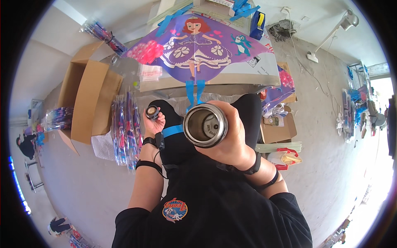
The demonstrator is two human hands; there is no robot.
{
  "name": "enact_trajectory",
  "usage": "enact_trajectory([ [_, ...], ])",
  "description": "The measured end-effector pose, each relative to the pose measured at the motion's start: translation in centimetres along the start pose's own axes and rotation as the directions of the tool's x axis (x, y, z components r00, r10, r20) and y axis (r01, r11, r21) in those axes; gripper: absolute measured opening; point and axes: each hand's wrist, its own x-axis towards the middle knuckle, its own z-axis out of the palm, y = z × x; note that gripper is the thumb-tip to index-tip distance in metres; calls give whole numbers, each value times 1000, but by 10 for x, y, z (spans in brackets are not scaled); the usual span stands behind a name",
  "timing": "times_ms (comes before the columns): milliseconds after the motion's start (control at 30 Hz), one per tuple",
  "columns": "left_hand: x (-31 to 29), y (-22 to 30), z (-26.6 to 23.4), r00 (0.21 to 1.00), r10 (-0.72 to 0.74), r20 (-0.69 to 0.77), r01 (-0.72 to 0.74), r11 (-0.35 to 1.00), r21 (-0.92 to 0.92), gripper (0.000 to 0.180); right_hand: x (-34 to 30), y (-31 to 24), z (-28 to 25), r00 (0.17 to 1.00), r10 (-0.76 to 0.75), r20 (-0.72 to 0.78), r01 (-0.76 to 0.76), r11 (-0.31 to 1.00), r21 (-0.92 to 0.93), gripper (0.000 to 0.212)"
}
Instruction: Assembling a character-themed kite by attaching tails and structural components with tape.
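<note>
My right hand (231, 136) is wrapped round a steel vacuum flask (188, 131), lifted close in front of my chest. Its mouth is uncovered and faces me, so the bare metal inside shows. Further left, beside my thigh, my left hand (159, 121) holds the flask's small dark round lid (152, 111), with its inner side turned up. Beyond both hands a purple kite (178, 68) with a printed princess figure lies spread on the table (235, 79). Blue tail ribbons (190, 91) hang from its lower point over the table's front edge.
An open cardboard box (91, 103) stands left of the table, with bundled packaged kites (125, 128) beside it. A blue tape dispenser (257, 25) sits at the table's back right. Another carton (278, 131) and a red-handled bag (285, 159) are at my right.
</note>
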Motion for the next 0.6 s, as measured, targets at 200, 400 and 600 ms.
enact_trajectory([
  [200, 1, 1, 0, 1000, 5, -2, -5, 1000, 5, 69, 2, -1, 1, 999, -36, -10, 35, 998, -43, 79],
  [400, 1, 0, -9, 999, 10, 37, -9, 1000, -16, 68, 2, 1, 1, 995, -95, 10, 95, 994, -57, 80],
  [600, 4, 0, -17, 971, -103, 215, 115, 992, -44, 68, 0, 13, 3, 959, -281, -47, 283, 958, 54, 75],
])
